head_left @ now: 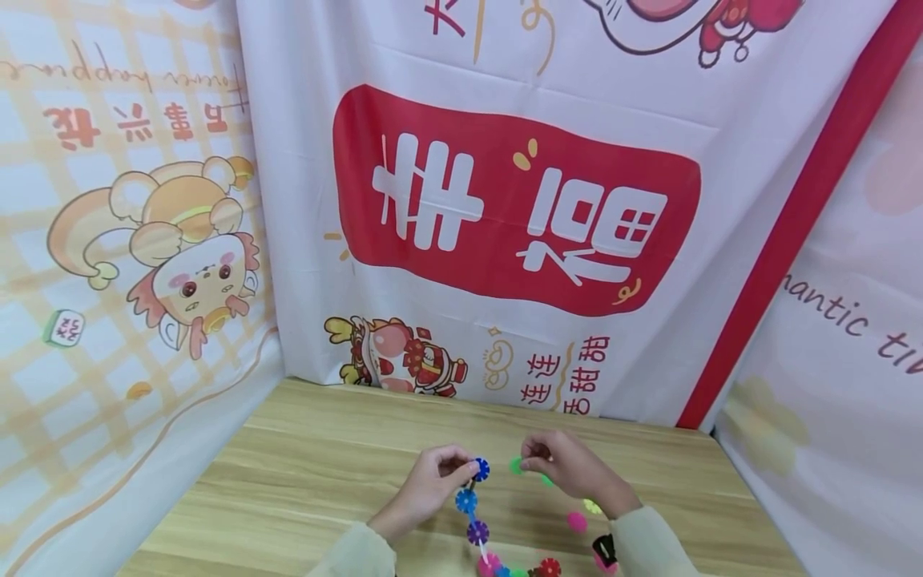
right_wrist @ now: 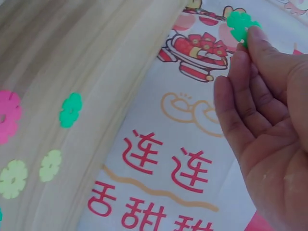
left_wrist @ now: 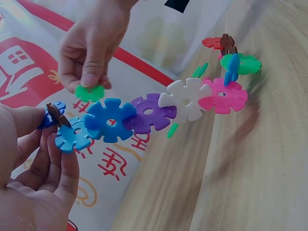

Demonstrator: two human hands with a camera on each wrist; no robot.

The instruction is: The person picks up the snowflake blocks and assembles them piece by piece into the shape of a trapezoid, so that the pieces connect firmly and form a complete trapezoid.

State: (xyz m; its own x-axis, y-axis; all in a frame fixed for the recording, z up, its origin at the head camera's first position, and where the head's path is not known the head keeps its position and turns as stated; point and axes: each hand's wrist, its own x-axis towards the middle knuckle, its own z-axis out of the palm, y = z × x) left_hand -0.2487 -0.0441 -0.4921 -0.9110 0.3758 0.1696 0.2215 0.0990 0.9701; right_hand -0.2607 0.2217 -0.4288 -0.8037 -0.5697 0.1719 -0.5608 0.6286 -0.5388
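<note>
My left hand (head_left: 440,473) (left_wrist: 45,137) pinches the top end of a chain of snowflake discs (left_wrist: 144,113) (head_left: 472,513), which runs blue, purple, white, pink and down to the table. The end piece it pinches is a blue disc (head_left: 481,469) with a brown one beside it. My right hand (head_left: 555,461) (left_wrist: 91,48) (right_wrist: 255,96) pinches a single green disc (head_left: 515,466) (left_wrist: 89,92) (right_wrist: 242,23) just right of the chain's top, a small gap apart.
Loose discs lie on the wooden table (head_left: 324,465): a pink one (head_left: 576,522) (right_wrist: 7,115), a green one (right_wrist: 70,109) and pale yellow-green ones (right_wrist: 50,165) (head_left: 592,506). Printed cloth backdrops (head_left: 505,200) rise behind and on both sides.
</note>
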